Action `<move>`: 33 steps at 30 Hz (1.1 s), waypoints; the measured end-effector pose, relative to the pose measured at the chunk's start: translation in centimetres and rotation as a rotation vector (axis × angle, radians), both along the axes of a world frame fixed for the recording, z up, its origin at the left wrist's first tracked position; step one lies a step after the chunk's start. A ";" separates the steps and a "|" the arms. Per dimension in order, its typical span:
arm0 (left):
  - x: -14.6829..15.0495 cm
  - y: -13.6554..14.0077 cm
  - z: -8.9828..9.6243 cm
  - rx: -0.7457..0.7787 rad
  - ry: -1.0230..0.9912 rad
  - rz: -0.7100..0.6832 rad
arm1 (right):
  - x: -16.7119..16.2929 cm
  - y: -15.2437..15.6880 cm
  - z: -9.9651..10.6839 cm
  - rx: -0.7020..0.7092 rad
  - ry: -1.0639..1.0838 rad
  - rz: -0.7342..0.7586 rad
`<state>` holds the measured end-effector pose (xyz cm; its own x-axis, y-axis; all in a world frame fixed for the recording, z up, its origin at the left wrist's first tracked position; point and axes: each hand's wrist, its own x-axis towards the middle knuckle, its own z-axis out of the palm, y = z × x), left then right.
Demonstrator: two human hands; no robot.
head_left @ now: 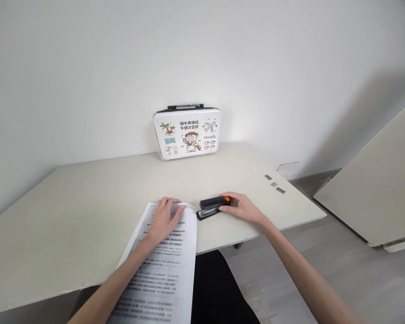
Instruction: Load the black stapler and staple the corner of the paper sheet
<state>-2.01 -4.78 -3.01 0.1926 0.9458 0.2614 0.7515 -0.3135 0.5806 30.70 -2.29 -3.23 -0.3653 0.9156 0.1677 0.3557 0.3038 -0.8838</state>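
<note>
Printed sheets of paper lie over the front edge of the table, with their lower part hanging toward my lap. My left hand grips them near the top edge, its thumb on the printed face and its fingers bent at the edge. Just right of the sheets' top corner, a black stapler with an orange part at its rear rests on the table. My right hand holds it by the rear end, thumb on the near side. The stapler's front end is beside the paper, its jaw slightly apart.
A white case with cartoon prints and a black handle stands against the wall at the back of the pale table. Several small strips of staples lie at the right. A pale panel leans beyond the table's right end.
</note>
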 end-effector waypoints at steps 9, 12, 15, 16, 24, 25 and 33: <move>-1.1 -0.4 -0.4 -0.036 0.033 0.083 | 0.0 0.2 -0.2 -0.004 0.002 -0.003; -0.9 -0.5 -0.4 -0.023 0.043 0.085 | 0.1 0.2 -0.2 -0.012 -0.003 0.006; -0.3 -0.5 -0.4 -0.026 0.060 0.094 | 0.1 0.1 0.0 -0.018 -0.003 0.009; 0.0 -0.6 -0.5 -0.025 0.065 0.099 | 0.0 0.1 0.0 -0.019 -0.002 0.010; 1.6 -0.9 -0.5 -0.013 0.080 0.144 | -0.1 -0.3 0.3 -0.025 -0.038 -0.018; 1.8 -0.9 -0.6 -0.013 0.081 0.151 | -0.1 -0.3 0.4 -0.026 -0.044 -0.024; 2.7 -1.4 -1.3 -0.019 0.058 0.205 | 0.0 -0.5 0.3 -0.024 -0.048 -0.046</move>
<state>0.69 -6.18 -4.31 0.0101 0.9714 0.2371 0.8308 -0.1401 0.5387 30.67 -2.81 -2.91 -0.3302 0.9350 0.1293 0.4104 0.2656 -0.8724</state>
